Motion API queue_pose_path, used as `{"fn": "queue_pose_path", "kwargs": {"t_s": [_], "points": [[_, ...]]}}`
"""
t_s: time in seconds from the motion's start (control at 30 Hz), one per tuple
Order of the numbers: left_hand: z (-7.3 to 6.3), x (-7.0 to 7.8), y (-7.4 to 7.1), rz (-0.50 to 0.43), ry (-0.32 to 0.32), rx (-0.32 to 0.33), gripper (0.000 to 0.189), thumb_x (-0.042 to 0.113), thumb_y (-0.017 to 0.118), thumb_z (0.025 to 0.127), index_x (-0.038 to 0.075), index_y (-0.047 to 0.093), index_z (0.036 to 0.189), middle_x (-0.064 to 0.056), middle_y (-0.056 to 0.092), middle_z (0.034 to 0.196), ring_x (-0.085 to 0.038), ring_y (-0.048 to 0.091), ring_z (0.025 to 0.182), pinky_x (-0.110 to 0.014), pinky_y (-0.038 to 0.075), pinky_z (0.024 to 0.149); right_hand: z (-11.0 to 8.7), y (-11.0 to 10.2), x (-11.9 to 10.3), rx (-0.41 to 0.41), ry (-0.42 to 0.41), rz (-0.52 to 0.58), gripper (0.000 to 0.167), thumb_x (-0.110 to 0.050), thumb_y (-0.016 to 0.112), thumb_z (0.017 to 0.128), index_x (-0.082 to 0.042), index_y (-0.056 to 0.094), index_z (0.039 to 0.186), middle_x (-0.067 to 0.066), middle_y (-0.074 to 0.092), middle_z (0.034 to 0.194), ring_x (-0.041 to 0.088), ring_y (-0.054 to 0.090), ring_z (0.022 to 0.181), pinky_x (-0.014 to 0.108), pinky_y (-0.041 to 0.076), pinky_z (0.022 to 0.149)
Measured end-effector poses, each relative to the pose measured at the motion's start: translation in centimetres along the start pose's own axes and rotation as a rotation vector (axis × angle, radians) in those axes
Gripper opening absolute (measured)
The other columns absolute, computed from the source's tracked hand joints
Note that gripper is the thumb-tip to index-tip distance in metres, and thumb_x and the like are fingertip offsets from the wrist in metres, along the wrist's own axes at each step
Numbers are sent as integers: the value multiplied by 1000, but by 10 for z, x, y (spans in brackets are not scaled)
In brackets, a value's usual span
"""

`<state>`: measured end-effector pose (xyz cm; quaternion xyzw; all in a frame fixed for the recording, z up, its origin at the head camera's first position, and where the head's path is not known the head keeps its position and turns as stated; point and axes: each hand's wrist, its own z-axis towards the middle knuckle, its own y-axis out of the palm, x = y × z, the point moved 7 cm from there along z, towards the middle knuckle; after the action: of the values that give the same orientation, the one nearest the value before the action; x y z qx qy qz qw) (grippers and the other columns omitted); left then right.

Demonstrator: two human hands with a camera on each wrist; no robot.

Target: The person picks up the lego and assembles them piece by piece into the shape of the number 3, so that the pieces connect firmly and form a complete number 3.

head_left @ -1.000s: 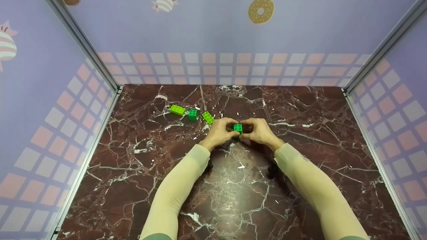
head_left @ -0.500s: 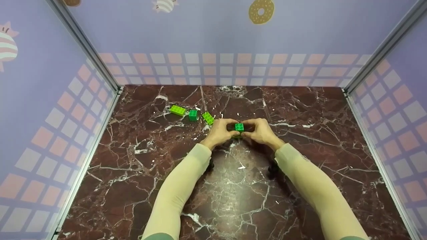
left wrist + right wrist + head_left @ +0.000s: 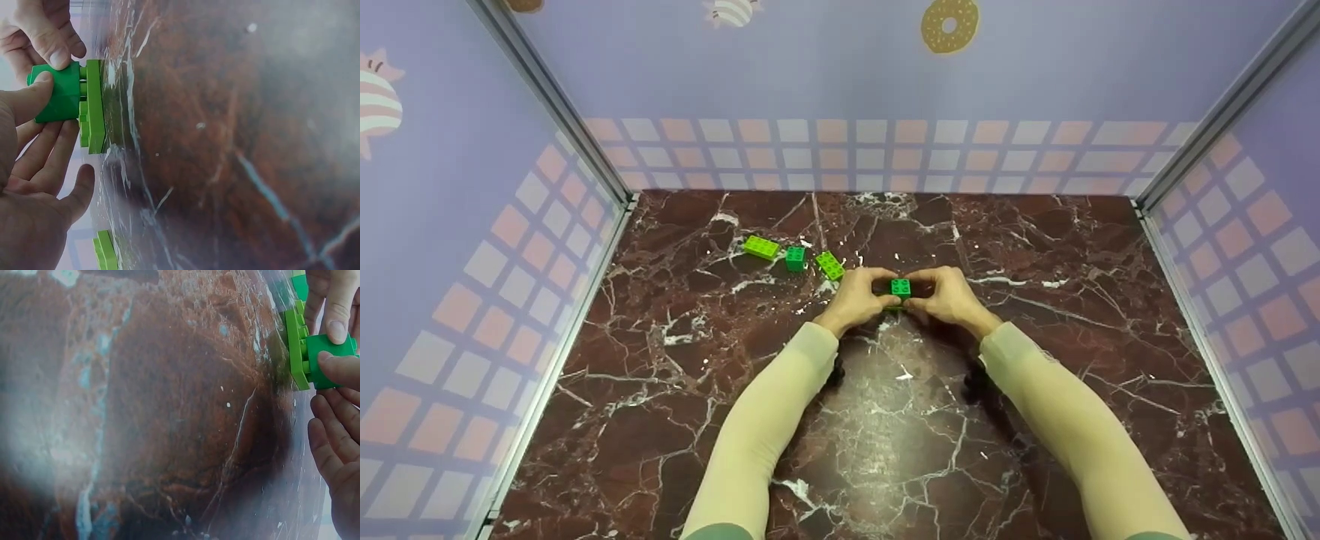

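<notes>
Now mid-frame, left hand point(image 3: 859, 297) and right hand point(image 3: 948, 297) pinch the 2x2 green brick point(image 3: 901, 288), shifted slightly right, seemingly unseated above lime brick point(image 3: 96, 109).

Straight up at twelve o'clock, a lavender back wall point(image 3: 840, 82) fills the view, with a golden doughnut print point(image 3: 934, 31) riding high at one and a striped sweet print point(image 3: 730, 12) up at eleven! Along its foot runs a checked band point(image 3: 870, 157), pink and white squares on purple. Matching side walls close in at nine and three, grey metal corner posts point(image 3: 547, 97) standing at ten and two. And below, what a surface: a glossy maroon marble-patterned counter point(image 3: 660, 442), white veins everywhere, a pale gleam of light point(image 3: 874, 420) stretching towards six!
</notes>
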<state>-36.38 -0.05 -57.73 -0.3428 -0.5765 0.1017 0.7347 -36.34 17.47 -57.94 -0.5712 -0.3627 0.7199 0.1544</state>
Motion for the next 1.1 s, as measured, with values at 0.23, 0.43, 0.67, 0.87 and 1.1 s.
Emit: {"fn": "queue_pose_path", "kwargs": {"t_s": [0.23, 0.43, 0.67, 0.87, 1.1], "points": [[10, -21, 8, -5, 22, 10, 43, 23, 94, 92, 10, 83, 131, -6, 85, 130, -26, 79, 128, -38, 59, 118, 0, 1, 3, -16, 27, 23, 41, -9, 91, 88, 0, 83, 128, 20, 85, 123, 40, 82, 115, 56, 65, 107], [16, -35, 17, 25, 22, 37, 40, 22, 95, 88, 13, 85, 126, -4, 87, 126, -25, 80, 124, -39, 60, 115, -1, 2, 2, 0, 5, 9, 42, -9, 93, 87, 1, 84, 127, 19, 85, 121, 37, 83, 114, 54, 65, 106], [6, -19, 8, -17, 10, 22, 35, 18, 95, 88, 12, 87, 122, -5, 87, 123, -25, 81, 121, -39, 60, 115, -1, 3, 0, 1, -30, -4, 39, -9, 93, 86, -1, 86, 123, 16, 86, 116, 29, 82, 106, 53, 67, 102], [1, -5, 3, 7, 24, -5, 34, 14, 93, 90, 8, 87, 123, -10, 86, 125, -30, 80, 122, -44, 60, 115, 1, 3, -1, 5, -88, -59, 36, -10, 93, 84, -3, 87, 119, 13, 88, 109, 24, 80, 93, 49, 67, 93], [18, -39, 18, 45, 83, -2, 33, 26, 95, 88, 19, 88, 120, 1, 88, 119, -17, 81, 115, -33, 60, 112, 0, 2, -2, -9, -129, -62, 33, -11, 93, 83, -7, 89, 115, 10, 89, 102, 19, 76, 85, 41, 65, 84]]}}
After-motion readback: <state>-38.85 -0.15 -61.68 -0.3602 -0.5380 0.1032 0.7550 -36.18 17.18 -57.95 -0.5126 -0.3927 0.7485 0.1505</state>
